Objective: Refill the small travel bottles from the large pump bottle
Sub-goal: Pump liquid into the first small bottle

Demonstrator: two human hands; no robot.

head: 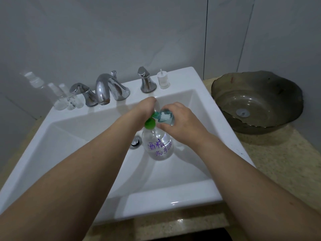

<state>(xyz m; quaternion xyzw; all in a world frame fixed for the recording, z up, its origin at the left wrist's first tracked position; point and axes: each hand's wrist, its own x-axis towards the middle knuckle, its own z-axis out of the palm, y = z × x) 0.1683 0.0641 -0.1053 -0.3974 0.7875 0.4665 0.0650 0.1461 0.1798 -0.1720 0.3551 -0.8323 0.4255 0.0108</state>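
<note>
Right fingers clamped on one travel bottle, left fingers hidden over one pump bottle.

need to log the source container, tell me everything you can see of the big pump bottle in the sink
The large pump bottle is clear plastic with a rounded body and purple handwritten characters on its side. It looks nearly empty or holds clear liquid; which, I cannot tell. It stands roughly upright inside the white sink, beside the metal drain. Its green pump head is under the left hand, while the right hand holds a small bottle of bluish liquid tipped against the spout.
</note>
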